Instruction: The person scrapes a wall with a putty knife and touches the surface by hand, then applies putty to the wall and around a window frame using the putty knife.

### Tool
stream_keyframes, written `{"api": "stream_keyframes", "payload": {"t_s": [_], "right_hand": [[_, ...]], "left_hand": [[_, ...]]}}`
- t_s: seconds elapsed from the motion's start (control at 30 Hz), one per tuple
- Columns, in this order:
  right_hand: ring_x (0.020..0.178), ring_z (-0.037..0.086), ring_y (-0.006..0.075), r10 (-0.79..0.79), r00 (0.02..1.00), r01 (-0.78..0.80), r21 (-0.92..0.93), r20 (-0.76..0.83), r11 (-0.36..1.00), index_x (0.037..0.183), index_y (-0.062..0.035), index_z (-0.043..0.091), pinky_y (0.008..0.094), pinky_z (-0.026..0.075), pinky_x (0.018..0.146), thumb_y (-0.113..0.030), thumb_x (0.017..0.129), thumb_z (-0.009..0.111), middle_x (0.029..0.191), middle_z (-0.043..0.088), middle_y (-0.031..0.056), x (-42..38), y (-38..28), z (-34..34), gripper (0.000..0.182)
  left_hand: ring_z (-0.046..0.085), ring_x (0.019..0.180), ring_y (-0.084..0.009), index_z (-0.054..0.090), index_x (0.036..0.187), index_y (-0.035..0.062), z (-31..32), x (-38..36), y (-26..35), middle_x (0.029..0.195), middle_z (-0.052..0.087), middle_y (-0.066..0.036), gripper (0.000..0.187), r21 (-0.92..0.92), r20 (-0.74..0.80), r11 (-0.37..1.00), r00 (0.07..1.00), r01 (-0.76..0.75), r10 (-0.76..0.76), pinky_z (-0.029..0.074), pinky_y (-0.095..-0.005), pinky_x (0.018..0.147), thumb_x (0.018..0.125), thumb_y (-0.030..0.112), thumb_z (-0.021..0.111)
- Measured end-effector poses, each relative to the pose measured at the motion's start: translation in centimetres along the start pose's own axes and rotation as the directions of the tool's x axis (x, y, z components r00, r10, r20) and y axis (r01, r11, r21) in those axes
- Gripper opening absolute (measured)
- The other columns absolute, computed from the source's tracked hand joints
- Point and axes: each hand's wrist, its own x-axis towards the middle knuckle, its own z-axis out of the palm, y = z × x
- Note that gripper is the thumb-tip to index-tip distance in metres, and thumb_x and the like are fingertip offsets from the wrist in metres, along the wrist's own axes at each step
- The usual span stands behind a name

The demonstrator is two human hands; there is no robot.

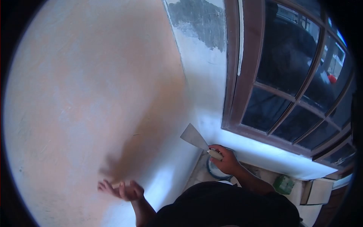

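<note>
My right hand is wrapped round the pale handle of a putty knife. Its wide metal blade points up and left, close to the corner where two walls meet. Lower left, my left hand is raised with the fingers apart and nothing in it, close to the big plastered wall. Its shadow falls on that wall just above it. Under my right hand, a round bucket with whitish content stands on the floor, partly hidden by my hand and body.
A brown-framed window with several panes fills the upper right. Between it and the corner, a narrow wall strip shows a grey patch above white. On the floor are a green container and a box-like object.
</note>
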Motion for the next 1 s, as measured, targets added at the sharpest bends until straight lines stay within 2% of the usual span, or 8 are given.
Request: {"api": "stream_keyframes", "payload": {"t_s": [0.23, 0.37, 0.43, 0.53, 0.63, 0.83, 0.93, 1.0], "right_hand": [[0.096, 0.065, 0.0163, -0.010, 0.981, -0.015, -0.123, -0.195, 0.992, 0.130, -0.0084, 0.061, 0.0312, 0.052, 0.087, -0.004, 0.084, 0.074, 0.105, 0.068, 0.0100, 2.0, -1.5, -5.9, 0.048], [0.103, 0.069, 0.0243, -0.044, 0.920, -0.065, -0.261, -0.389, 0.963, 0.127, -0.0054, 0.063, 0.0354, 0.052, 0.091, -0.008, 0.084, 0.075, 0.112, 0.070, 0.0160, 1.4, -2.2, -6.8, 0.045], [0.106, 0.067, 0.0226, 0.183, 0.860, -0.264, -0.107, -0.477, 0.959, 0.127, -0.0040, 0.063, 0.0350, 0.052, 0.094, -0.005, 0.084, 0.075, 0.114, 0.070, 0.0149, 0.2, -2.2, -6.3, 0.045], [0.112, 0.062, 0.0186, 0.217, 0.796, -0.267, -0.005, -0.565, 0.964, 0.127, 0.0008, 0.062, 0.0324, 0.049, 0.100, 0.001, 0.084, 0.075, 0.119, 0.068, 0.0118, -1.2, -1.2, -5.5, 0.045], [0.108, 0.064, 0.0182, 0.105, 0.758, -0.135, 0.003, -0.643, 0.991, 0.123, 0.0020, 0.063, 0.0323, 0.049, 0.098, 0.002, 0.082, 0.076, 0.117, 0.068, 0.0124, -0.4, -1.3, -5.8, 0.043], [0.094, 0.067, 0.0187, -0.265, 0.723, 0.084, -0.300, -0.638, 0.950, 0.110, 0.0021, 0.065, 0.0318, 0.054, 0.083, 0.006, 0.077, 0.077, 0.102, 0.070, 0.0134, 4.5, -4.8, -9.1, 0.035], [0.088, 0.069, 0.0255, -0.607, 0.699, 0.207, -0.706, -0.378, 0.678, 0.108, -0.0011, 0.067, 0.0314, 0.055, 0.076, 0.008, 0.071, 0.079, 0.101, 0.068, 0.0162, 7.5, -7.8, -11.5, 0.040], [0.087, 0.069, 0.0246, -0.659, 0.685, 0.176, -0.806, -0.312, 0.565, 0.106, -0.0013, 0.068, 0.0310, 0.055, 0.074, 0.007, 0.071, 0.080, 0.101, 0.068, 0.0158, 8.3, -10.8, -12.5, 0.038]], "left_hand": [[0.071, 0.091, -0.0326, 0.070, 0.096, 0.0172, 19.1, 14.3, 7.9, 0.096, 0.074, -0.006, 0.027, -0.781, -0.114, 0.617, 0.993, -0.097, 0.012, 0.045, -0.0574, 0.098, 0.097, 0.042, 0.060], [0.072, 0.085, -0.0299, 0.072, 0.096, 0.0140, 26.6, 17.4, 9.1, 0.090, 0.075, -0.006, 0.027, -0.877, -0.186, 0.456, 0.982, -0.151, -0.032, 0.047, -0.0513, 0.097, 0.095, 0.040, 0.063], [0.072, 0.084, -0.0286, 0.073, 0.095, 0.0099, 29.6, 16.2, 8.7, 0.088, 0.075, -0.007, 0.028, -0.886, -0.081, 0.463, 0.972, 0.031, -0.220, 0.048, -0.0492, 0.095, 0.095, 0.036, 0.063], [0.072, 0.079, -0.0264, 0.073, 0.092, 0.0071, 32.3, 14.6, 9.7, 0.083, 0.074, -0.009, 0.028, -0.914, -0.148, 0.404, 0.955, -0.033, -0.256, 0.050, -0.0488, 0.089, 0.095, 0.032, 0.060], [0.069, 0.073, -0.0241, 0.073, 0.090, 0.0057, 35.6, 15.0, 12.2, 0.080, 0.072, -0.009, 0.032, -0.960, -0.150, 0.278, 0.878, -0.020, -0.454, 0.052, -0.0444, 0.079, 0.095, 0.035, 0.061], [0.065, 0.065, -0.0211, 0.072, 0.088, 0.0047, 36.7, 16.2, 11.9, 0.074, 0.070, -0.007, 0.032, -0.939, -0.272, 0.296, 0.906, -0.176, -0.325, 0.048, -0.0360, 0.064, 0.095, 0.035, 0.063], [0.064, 0.063, -0.0199, 0.073, 0.088, 0.0059, 38.2, 14.8, 12.3, 0.073, 0.069, -0.006, 0.032, -0.960, -0.271, 0.188, 0.854, -0.207, -0.443, 0.047, -0.0343, 0.063, 0.093, 0.036, 0.065], [0.064, 0.062, -0.0213, 0.074, 0.091, 0.0060, 38.8, 14.7, 12.9, 0.073, 0.070, -0.005, 0.035, -0.920, -0.307, 0.341, 0.892, -0.190, -0.332, 0.048, -0.0333, 0.064, 0.093, 0.039, 0.065]]}}
